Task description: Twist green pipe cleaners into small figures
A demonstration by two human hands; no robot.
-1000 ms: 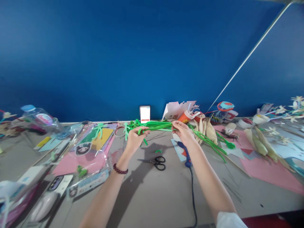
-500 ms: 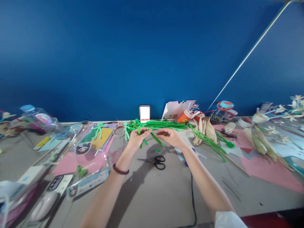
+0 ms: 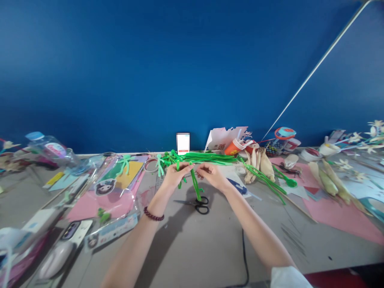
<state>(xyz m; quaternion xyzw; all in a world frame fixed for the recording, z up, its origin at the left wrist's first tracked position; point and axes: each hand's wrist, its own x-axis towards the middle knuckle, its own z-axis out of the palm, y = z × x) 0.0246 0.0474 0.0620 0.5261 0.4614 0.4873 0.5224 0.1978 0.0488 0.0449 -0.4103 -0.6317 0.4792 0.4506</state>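
Note:
Green pipe cleaners (image 3: 195, 185) hang between my hands, bent at the top, with the lower ends over the scissors. My left hand (image 3: 175, 176) pinches them near the bend, and another green piece sticks up beside its thumb. My right hand (image 3: 213, 176) has its fingertips closed at the strand's upper part; the exact contact is hard to see. Black-handled scissors (image 3: 201, 209) lie on the table just below. A bundle of long green pipe cleaners (image 3: 213, 157) lies behind the hands.
A phone (image 3: 183, 143) with a lit screen leans against the blue partition (image 3: 180, 80). Red paper cups (image 3: 232, 148) and dried corn husks (image 3: 266, 166) stand right of it. Pink paper (image 3: 345, 218) lies far right, a plastic bottle (image 3: 49, 147) far left, and a cable (image 3: 244, 256) in front.
The pipe cleaner between my hands has swung from slanting right to hanging nearly straight down, now over the scissors. My right hand has come slightly closer to the left.

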